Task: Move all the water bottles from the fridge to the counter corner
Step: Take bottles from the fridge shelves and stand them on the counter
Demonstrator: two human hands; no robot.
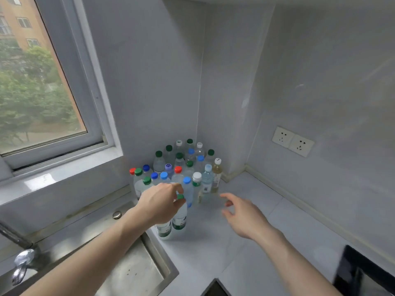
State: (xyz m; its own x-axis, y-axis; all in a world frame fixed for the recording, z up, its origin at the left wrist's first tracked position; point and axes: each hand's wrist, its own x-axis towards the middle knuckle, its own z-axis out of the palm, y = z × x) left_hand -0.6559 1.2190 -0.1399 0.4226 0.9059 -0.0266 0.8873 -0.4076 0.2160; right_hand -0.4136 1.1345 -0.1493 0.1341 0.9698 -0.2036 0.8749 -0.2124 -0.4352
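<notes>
The left hand [160,205] is over the tops of two green-labelled bottles [179,218] at the near edge of the cluster [181,167], its fingers curled round their necks; one green cap [180,196] shows between the fingers, the other is hidden under the palm. Both bottles stand upright on the counter [224,238], just right of the sink [132,268], so this looks like the setting-down step of one delivery. The right hand [241,214] hangs to the right over bare counter, fingers loosely spread, holding nothing. The cluster fills the far corner where the walls meet, many bottles upright and packed close, caps green, blue, red and white; a yellowish bottle [216,178] stands at its right edge. The fridge is out of view, so how many remain there cannot be told. The next move, as I judge it, calls for the left hand to let go straight upward without tipping the pair, which stand close to the sink's rim and to the blue-capped bottle [188,191] behind them; a nudge farther into the corner would leave them safer before turning away for more.
</notes>
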